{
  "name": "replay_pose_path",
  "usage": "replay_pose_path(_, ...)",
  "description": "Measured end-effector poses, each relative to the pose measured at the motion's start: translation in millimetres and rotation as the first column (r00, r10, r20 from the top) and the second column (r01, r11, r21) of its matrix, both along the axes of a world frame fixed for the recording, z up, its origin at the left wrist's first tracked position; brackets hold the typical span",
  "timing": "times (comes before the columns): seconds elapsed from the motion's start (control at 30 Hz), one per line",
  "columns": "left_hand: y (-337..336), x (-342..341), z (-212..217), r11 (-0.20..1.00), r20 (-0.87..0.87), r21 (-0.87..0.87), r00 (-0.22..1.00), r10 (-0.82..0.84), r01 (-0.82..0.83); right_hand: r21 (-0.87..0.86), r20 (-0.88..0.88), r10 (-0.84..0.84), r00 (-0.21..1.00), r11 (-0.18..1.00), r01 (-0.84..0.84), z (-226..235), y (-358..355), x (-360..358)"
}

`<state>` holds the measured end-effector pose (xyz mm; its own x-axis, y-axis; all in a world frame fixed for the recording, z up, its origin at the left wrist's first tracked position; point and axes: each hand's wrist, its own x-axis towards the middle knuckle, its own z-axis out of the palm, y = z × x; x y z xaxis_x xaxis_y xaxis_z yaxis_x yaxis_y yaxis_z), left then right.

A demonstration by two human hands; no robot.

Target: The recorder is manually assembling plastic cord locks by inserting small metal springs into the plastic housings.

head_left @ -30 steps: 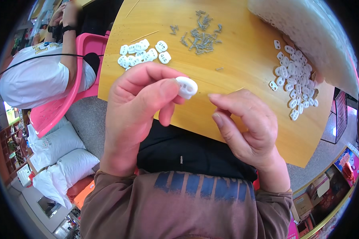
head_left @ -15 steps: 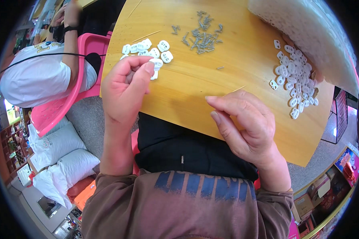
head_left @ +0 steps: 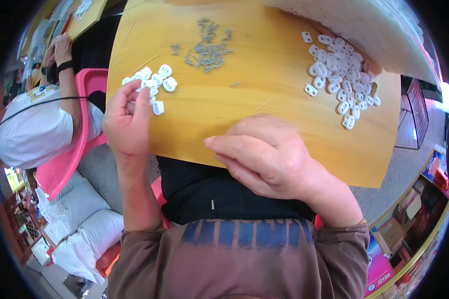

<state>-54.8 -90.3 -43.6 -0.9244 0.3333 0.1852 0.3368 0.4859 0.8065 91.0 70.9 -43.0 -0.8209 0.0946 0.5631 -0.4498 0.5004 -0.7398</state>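
Note:
My left hand (head_left: pixel 128 115) is over the left edge of a heap of small white plastic cord locks (head_left: pixel 165 71). Its thumb and index finger are bent together beside the nearest pieces; whether one is pinched between them is hard to see. One white piece (head_left: pixel 157 107) lies just right of the thumb. Near the front edge of the table, my right hand (head_left: pixel 269 154) is turned palm inward, index finger and thumb drawn close together and pointing left. Anything between those fingertips is too small or hidden to make out. Small metal springs (head_left: pixel 209 56) are heaped farther back.
White oval two-holed pieces (head_left: pixel 341 70) are piled at the right beside a large translucent bag (head_left: pixel 364 30). Thin wooden sticks (head_left: pixel 261 107) and a single spring (head_left: pixel 235 83) lie on the wooden table (head_left: pixel 199 114). At left, another person (head_left: pixel 40 119) sits in a pink chair (head_left: pixel 85 114).
The view has shifted, so the table sits farther left. My right hand has moved left toward my left hand and turned, its fingers closer together. My left hand stays by the cord locks.

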Motion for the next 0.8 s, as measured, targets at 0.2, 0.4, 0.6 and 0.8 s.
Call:
replay_pose_path(0.2, 20.6, 11.7, 12.7, 0.993, -0.214, -0.052, 0.970, -0.111, 0.102, -0.044, -0.074, 0.153, 0.985, 0.987, -0.156, 4.5, -4.3, 5.2)
replay_pose_path(0.4, 95.9, 40.9, 17.9, 0.699, -0.279, -0.199, 0.644, -0.712, 0.687, -0.033, -0.114, 0.338, 0.934, 0.938, -0.344, 2.0, -6.2, 8.0)
replay_pose_path(0.6, 144.0, 49.8, 6.5, 0.542, -0.145, -0.229, 0.522, -0.840, 0.809, 0.046, -0.111, 0.328, 0.938, 0.944, -0.325, 0.9, -9.9, 11.4)
replay_pose_path(0.8, 156.8, 53.0, 10.0, 0.461, -0.103, -0.376, 0.458, -0.883, 0.804, 0.070, -0.101, 0.362, 0.927, 0.932, -0.357, 0.0, -12.9, 12.4)
